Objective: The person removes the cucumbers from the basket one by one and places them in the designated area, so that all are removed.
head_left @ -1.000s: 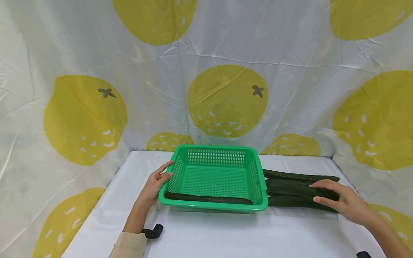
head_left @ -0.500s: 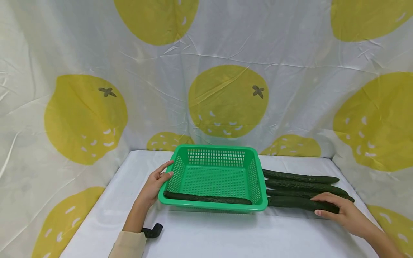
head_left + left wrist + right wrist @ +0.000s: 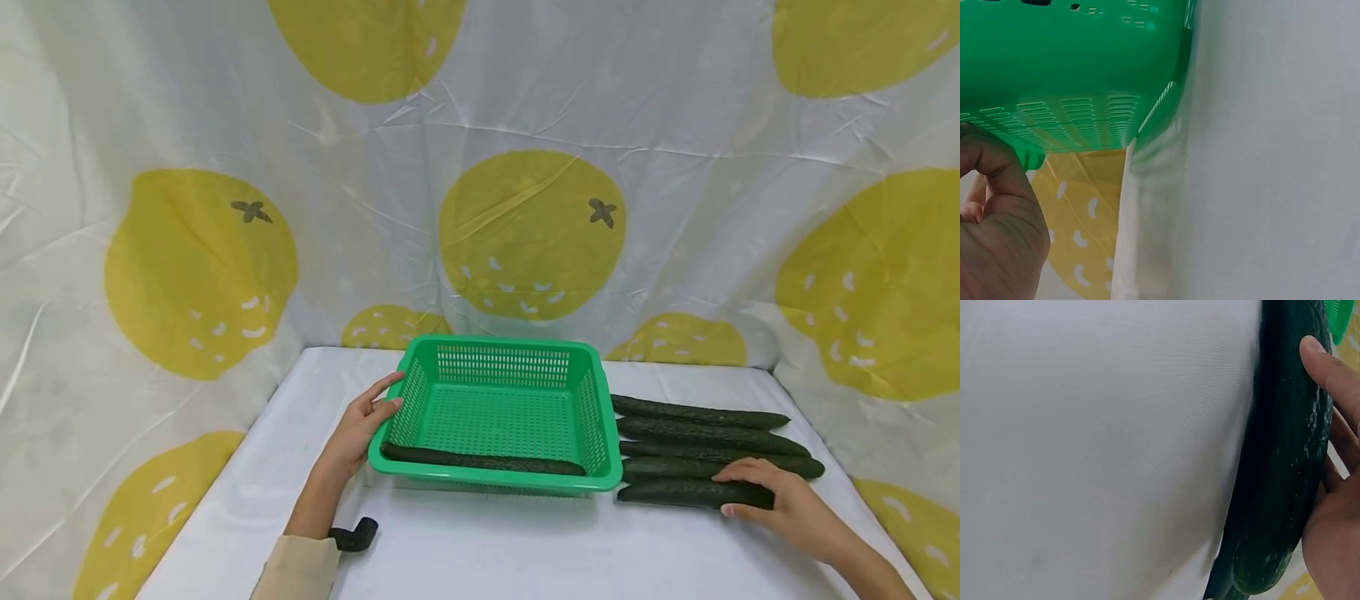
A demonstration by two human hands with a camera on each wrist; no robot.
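Observation:
A green plastic basket [image 3: 495, 482] with slotted walls stands mid-table, a dark green cucumber [image 3: 483, 461] lying along its near inner side. My left hand [image 3: 358, 429] grips the basket's left rim, with curled fingers [image 3: 997, 162] at the rim in the left wrist view. Right of the basket, several long cucumbers [image 3: 705, 412] lie side by side, their left ends close to its wall. My right hand [image 3: 783, 504] holds the nearest of these, the front cucumber [image 3: 686, 493]. In the right wrist view, the thumb [image 3: 1329, 365] rests on the cucumber's side and the other fingers are partly hidden behind it.
A white cloth [image 3: 525, 550] covers the table. Behind and at both sides hangs a white curtain [image 3: 360, 250] printed with yellow lemons. A black band [image 3: 356, 535] sits at my left wrist, next to a beige sleeve [image 3: 300, 568].
My right hand has moved toward me, from a middle cucumber to the front one. The cucumbers on the right now lie more spread out toward me. Left hand and basket have stayed put.

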